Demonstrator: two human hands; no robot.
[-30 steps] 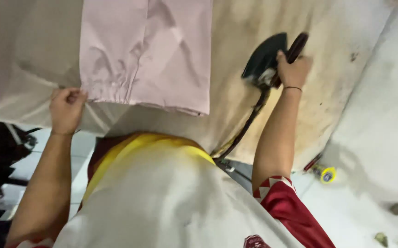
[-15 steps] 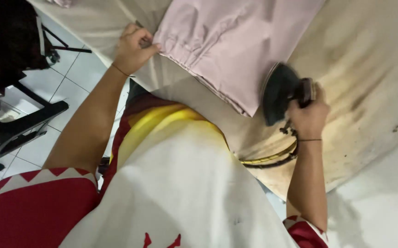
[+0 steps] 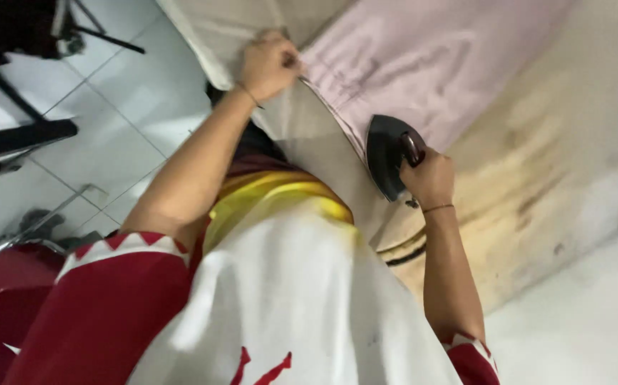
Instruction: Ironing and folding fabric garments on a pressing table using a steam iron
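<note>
A padded worktop [image 3: 537, 164] with brown scorch stains fills the view from twelve to four o'clock. On it, toward twelve o'clock, lies a pale pink garment [image 3: 423, 64], spread flat with its hem running down toward centre. Grey floor tiles [image 3: 124, 135] show at nine o'clock. The dark flat iron [image 3: 387, 153] sits at centre on the garment's lower edge. The right hand [image 3: 430, 178], just below it, has its fingers clenched round the iron's handle. The left hand [image 3: 270, 64], at eleven o'clock, pinches the garment's hem with its fingers.
</note>
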